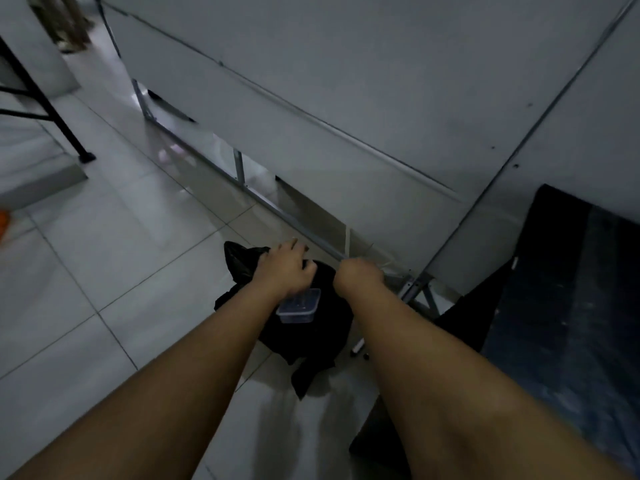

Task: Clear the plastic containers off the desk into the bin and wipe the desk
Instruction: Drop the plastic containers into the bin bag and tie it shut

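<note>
A black bin bag (311, 341) sits on the tiled floor below me. My left hand (285, 268) reaches down to its left rim, fingers bent over the raised plastic there. A clear rectangular plastic container (299, 306) lies just under that wrist, in the mouth of the bag. My right hand (358, 275) is curled into a fist at the bag's right rim. Its fingers are hidden from view. The desk top is not in view.
A grey partition panel (346, 98) on a metal frame stands right behind the bag. A dark slab (571, 289) leans at the right. A black table leg (52, 109) stands on the tiles at the left.
</note>
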